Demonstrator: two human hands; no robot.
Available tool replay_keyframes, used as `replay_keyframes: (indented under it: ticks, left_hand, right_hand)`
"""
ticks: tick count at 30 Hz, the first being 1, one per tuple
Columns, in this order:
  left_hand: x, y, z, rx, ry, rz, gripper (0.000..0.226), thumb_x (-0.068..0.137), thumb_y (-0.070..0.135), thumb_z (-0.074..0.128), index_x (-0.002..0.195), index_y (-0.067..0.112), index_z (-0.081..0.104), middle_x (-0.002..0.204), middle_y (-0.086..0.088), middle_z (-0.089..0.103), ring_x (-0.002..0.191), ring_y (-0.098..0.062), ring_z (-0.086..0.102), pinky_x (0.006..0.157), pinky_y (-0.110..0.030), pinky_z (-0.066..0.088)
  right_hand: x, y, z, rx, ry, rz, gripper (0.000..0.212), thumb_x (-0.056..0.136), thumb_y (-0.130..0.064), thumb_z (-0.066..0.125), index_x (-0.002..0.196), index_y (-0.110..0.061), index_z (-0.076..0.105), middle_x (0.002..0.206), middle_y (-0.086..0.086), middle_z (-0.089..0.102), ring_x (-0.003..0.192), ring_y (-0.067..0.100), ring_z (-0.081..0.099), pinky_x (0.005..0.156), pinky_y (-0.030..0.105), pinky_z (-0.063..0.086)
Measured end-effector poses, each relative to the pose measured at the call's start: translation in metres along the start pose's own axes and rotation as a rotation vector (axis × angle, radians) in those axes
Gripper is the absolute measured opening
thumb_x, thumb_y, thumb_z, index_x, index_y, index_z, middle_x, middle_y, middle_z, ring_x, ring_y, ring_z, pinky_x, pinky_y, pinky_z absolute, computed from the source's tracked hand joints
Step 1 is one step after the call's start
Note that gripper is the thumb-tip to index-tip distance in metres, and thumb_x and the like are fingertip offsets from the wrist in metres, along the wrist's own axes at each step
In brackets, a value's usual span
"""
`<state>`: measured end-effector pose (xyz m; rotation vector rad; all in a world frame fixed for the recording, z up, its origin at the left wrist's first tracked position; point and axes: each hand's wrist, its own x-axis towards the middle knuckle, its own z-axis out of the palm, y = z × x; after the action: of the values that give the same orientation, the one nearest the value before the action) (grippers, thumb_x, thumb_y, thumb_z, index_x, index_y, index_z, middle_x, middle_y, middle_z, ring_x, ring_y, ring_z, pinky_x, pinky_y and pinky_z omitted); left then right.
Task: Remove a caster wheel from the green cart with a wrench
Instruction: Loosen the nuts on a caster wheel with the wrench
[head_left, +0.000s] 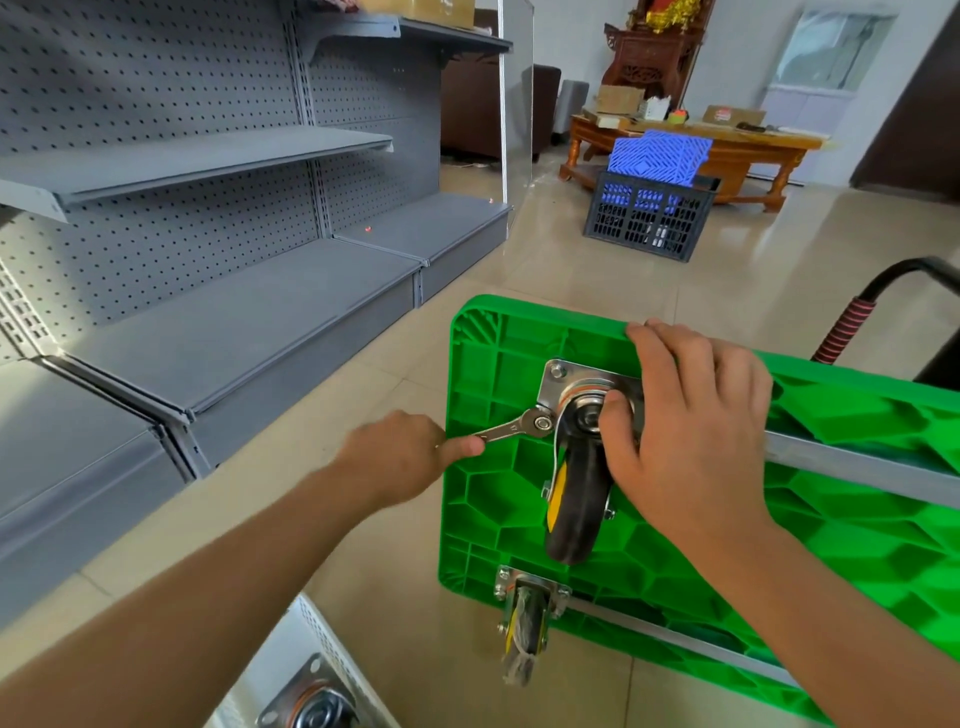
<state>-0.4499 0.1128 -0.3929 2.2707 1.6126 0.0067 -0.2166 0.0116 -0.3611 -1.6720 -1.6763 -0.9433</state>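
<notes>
Green cart (524, 499) tipped on edge, at 5 o'clock of frame. Left hand (400, 457) gripped wrench (511, 428) on caster wheel (576, 499) plate bolt; right hand (691, 415) clasped cart's rim, thumb on swivel.

Shelving: a grey metal shelving unit (218, 218) with pegboard back fills the 9 to 11 o'clock side, its shelves bare.
Floor: pale glossy floor tiles (597, 280) run through the middle.
Crate: a dark plastic crate (649, 221) stands on the floor at 1 o'clock, with a blue lattice panel (658, 158) leaning out of it.
Table: a low wooden table (748, 150) sits just behind the crate, carrying cardboard boxes (618, 98).
Cabinet: a carved dark-wood cabinet (652, 49) stands at 12 o'clock.
Spare part: a loose caster plate (311, 706) lies on a perforated metal panel (291, 644) at 7 o'clock.
</notes>
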Motion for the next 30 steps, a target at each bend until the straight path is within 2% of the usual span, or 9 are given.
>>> replay_keyframes:
  ticks: [3, 8, 12, 16, 19, 21, 24, 27, 30]
  left_hand:
    - [0.003, -0.007, 0.014, -0.196, -0.004, 0.056, 0.085, 0.076, 0.096, 0.023, 0.078, 0.025, 0.069, 0.079, 0.003, 0.072, 0.08, -0.016, 0.069, 0.083, -0.042, 0.058]
    - [-0.008, 0.004, -0.018, -0.215, -0.101, 0.277, 0.028, 0.104, 0.036, 0.051, 0.087, 0.021, 0.068, 0.079, 0.005, 0.072, 0.071, -0.007, 0.068, 0.075, -0.031, 0.055]
    - [-0.011, 0.009, -0.037, -0.025, -0.069, 0.329, 0.03, 0.105, 0.034, 0.05, 0.082, 0.021, 0.062, 0.08, 0.003, 0.067, 0.067, -0.007, 0.055, 0.059, -0.021, 0.039]
    - [-0.014, 0.012, -0.036, 0.005, -0.043, 0.332, 0.03, 0.106, 0.034, 0.049, 0.081, 0.021, 0.06, 0.083, -0.004, 0.067, 0.073, -0.015, 0.057, 0.068, -0.031, 0.045]
    - [-0.013, 0.012, -0.038, 0.006, -0.049, 0.318, 0.028, 0.105, 0.036, 0.048, 0.087, 0.021, 0.063, 0.085, -0.003, 0.068, 0.081, -0.021, 0.062, 0.077, -0.038, 0.053]
    - [-0.014, 0.014, -0.041, 0.027, -0.036, 0.308, 0.027, 0.104, 0.038, 0.048, 0.088, 0.023, 0.063, 0.084, -0.002, 0.067, 0.082, -0.022, 0.063, 0.078, -0.041, 0.054]
    - [-0.016, 0.019, -0.049, 0.117, 0.013, 0.271, 0.031, 0.104, 0.041, 0.047, 0.077, 0.028, 0.055, 0.077, 0.002, 0.057, 0.081, -0.023, 0.058, 0.073, -0.037, 0.051]
    - [-0.02, 0.023, -0.058, 0.261, 0.116, 0.244, 0.027, 0.103, 0.047, 0.044, 0.08, 0.035, 0.051, 0.08, 0.007, 0.053, 0.092, -0.026, 0.059, 0.07, -0.036, 0.045]
    - [-0.024, 0.027, -0.066, 0.358, 0.202, 0.26, 0.022, 0.102, 0.05, 0.042, 0.099, 0.038, 0.06, 0.1, 0.005, 0.063, 0.104, -0.027, 0.062, 0.073, -0.036, 0.046]
  right_hand:
    - [0.0, -0.001, 0.0, -0.009, -0.004, 0.007, 0.048, 0.096, -0.031, 0.052, 0.135, -0.005, 0.057, 0.128, 0.013, 0.058, 0.107, 0.037, 0.051, 0.099, 0.051, 0.036]
    - [0.002, -0.001, -0.002, -0.003, -0.007, -0.002, 0.048, 0.096, -0.031, 0.052, 0.136, -0.005, 0.057, 0.129, 0.013, 0.058, 0.108, 0.036, 0.05, 0.1, 0.051, 0.035]
    - [0.002, -0.002, -0.004, 0.007, -0.029, -0.009, 0.048, 0.096, -0.03, 0.052, 0.136, -0.005, 0.057, 0.13, 0.012, 0.058, 0.11, 0.035, 0.05, 0.101, 0.05, 0.035]
    - [-0.003, 0.009, -0.01, 0.3, 0.021, -0.01, 0.036, 0.093, -0.013, 0.056, 0.125, 0.0, 0.065, 0.125, 0.015, 0.061, 0.113, 0.033, 0.054, 0.102, 0.048, 0.039]
    - [-0.02, 0.015, -0.025, 0.546, 0.092, -0.001, 0.021, 0.089, 0.003, 0.055, 0.1, 0.004, 0.072, 0.1, 0.011, 0.064, 0.095, 0.026, 0.06, 0.086, 0.035, 0.046]
    - [-0.036, 0.015, -0.031, 0.685, -0.039, 0.169, 0.021, 0.091, 0.002, 0.053, 0.087, -0.008, 0.071, 0.08, -0.004, 0.061, 0.071, 0.01, 0.056, 0.068, 0.021, 0.042]
    - [-0.053, 0.014, -0.023, 0.903, -0.437, 0.827, 0.028, 0.099, -0.015, 0.051, 0.077, -0.014, 0.067, 0.064, 0.001, 0.057, 0.048, 0.011, 0.043, 0.051, 0.028, 0.032]
    - [-0.061, 0.006, -0.015, 1.258, -0.834, 1.339, 0.047, 0.104, -0.043, 0.041, 0.101, -0.005, 0.068, 0.09, 0.017, 0.073, 0.075, 0.022, 0.069, 0.069, 0.038, 0.049]
    - [-0.06, -0.008, -0.014, 1.662, -0.937, 1.483, 0.068, 0.096, -0.063, 0.04, 0.132, -0.007, 0.055, 0.124, 0.016, 0.07, 0.117, 0.03, 0.066, 0.103, 0.049, 0.047]
